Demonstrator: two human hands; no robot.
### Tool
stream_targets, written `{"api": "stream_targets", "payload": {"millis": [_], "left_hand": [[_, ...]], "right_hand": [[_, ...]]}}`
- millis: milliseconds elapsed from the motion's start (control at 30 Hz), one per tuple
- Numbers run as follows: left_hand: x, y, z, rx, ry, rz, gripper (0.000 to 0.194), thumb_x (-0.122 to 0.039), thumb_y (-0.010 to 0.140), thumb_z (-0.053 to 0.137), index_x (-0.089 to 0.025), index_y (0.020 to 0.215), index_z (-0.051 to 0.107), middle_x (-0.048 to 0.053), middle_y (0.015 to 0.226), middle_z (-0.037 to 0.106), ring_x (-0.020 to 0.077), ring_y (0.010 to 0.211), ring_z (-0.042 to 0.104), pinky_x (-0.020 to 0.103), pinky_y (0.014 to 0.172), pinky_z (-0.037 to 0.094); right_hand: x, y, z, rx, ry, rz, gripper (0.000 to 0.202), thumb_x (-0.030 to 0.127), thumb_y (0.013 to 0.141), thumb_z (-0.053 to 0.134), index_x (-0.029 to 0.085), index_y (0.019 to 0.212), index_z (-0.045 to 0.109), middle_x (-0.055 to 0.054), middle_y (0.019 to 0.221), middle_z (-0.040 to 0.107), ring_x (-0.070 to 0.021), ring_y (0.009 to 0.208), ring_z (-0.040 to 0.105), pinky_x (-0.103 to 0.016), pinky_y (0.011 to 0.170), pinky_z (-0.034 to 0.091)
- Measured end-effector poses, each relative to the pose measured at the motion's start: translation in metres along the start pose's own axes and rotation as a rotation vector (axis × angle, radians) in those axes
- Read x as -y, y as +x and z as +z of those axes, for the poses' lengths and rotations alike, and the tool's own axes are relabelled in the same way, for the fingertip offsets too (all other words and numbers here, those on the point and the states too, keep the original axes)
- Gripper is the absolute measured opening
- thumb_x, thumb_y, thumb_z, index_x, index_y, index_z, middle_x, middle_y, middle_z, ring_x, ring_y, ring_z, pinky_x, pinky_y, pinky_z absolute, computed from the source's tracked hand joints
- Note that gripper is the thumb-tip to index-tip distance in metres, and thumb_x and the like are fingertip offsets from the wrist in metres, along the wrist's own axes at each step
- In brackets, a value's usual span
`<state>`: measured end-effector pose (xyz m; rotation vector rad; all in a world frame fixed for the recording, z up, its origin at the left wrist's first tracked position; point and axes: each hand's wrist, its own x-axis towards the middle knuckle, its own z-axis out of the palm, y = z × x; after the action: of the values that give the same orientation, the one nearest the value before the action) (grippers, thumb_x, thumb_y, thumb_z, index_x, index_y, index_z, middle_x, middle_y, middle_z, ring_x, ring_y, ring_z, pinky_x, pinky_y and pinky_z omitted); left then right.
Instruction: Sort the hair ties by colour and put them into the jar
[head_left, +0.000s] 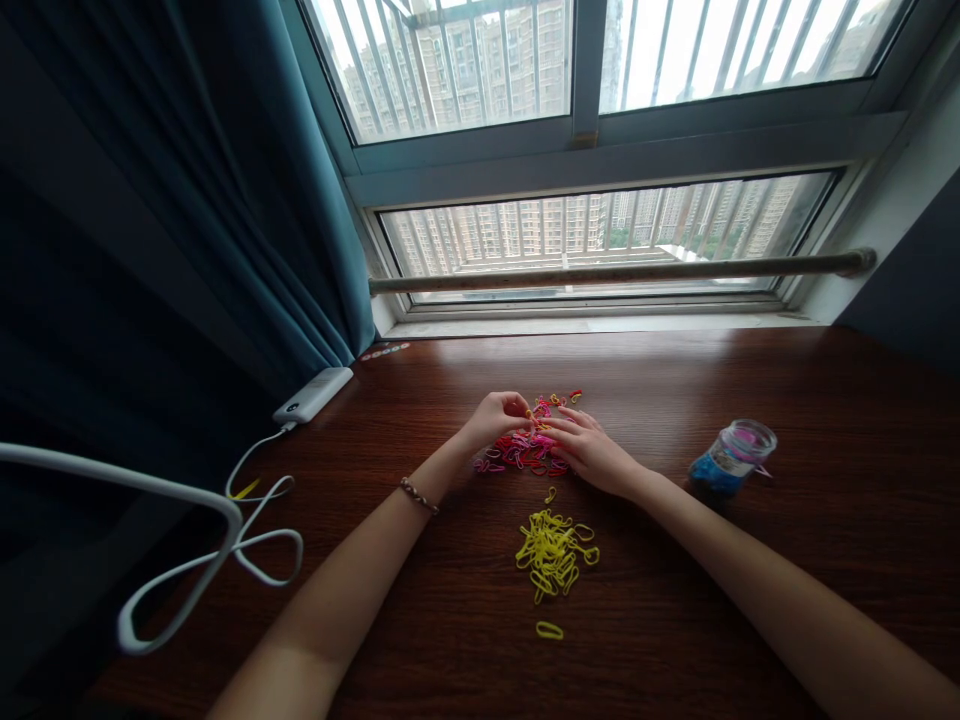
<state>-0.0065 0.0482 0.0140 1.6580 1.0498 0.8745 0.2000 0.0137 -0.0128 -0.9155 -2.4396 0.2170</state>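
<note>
A mixed pile of small pink, red and orange rubber bands (527, 452) lies on the dark wooden table. My left hand (496, 418) is at the pile's left side, thumb and fingers pinched together. A bit of yellow-orange rubber band (529, 413) shows at those fingertips, the rest of it hidden. My right hand (589, 450) rests over the pile's right side with its fingers stretched out, holding nothing that I can see. Nearer to me is a separate heap of yellow rubber bands (553, 552), with a single yellow band (549, 630) in front of it.
On the right, beyond my right forearm, stands a clear jar (733, 458) with a blue label and something purple inside. A white power strip (313, 394) sits by the curtain (300, 220) at the left. Its white cable (217, 515) loops along the table's left side.
</note>
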Motion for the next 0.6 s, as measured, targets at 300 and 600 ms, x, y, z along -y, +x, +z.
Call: {"api": "stream_targets", "payload": {"millis": [300, 600], "left_hand": [[-0.006, -0.003, 0.001, 0.043, -0.021, -0.048, 0.026, -0.022, 0.058, 0.073, -0.009, 0.079, 0.061, 0.006, 0.073, 0.065, 0.0142, 0.067, 0.061, 0.026, 0.063, 0.048], [-0.013, -0.006, 0.002, 0.076, -0.029, -0.048, 0.032, -0.020, 0.058, 0.072, -0.010, 0.087, 0.061, 0.004, 0.070, 0.064, 0.0114, 0.063, 0.059, 0.023, 0.059, 0.047]], "right_hand": [[0.000, 0.000, 0.004, 0.012, 0.086, 0.031, 0.026, 0.026, 0.086, 0.042, 0.024, 0.104, 0.060, -0.005, 0.110, 0.060, -0.0223, 0.113, 0.043, -0.046, 0.097, 0.030], [-0.003, 0.005, -0.004, -0.320, 0.461, 0.143, 0.018, 0.025, 0.080, 0.051, 0.019, 0.081, 0.068, -0.006, 0.087, 0.066, -0.0167, 0.082, 0.060, -0.030, 0.078, 0.047]]}}
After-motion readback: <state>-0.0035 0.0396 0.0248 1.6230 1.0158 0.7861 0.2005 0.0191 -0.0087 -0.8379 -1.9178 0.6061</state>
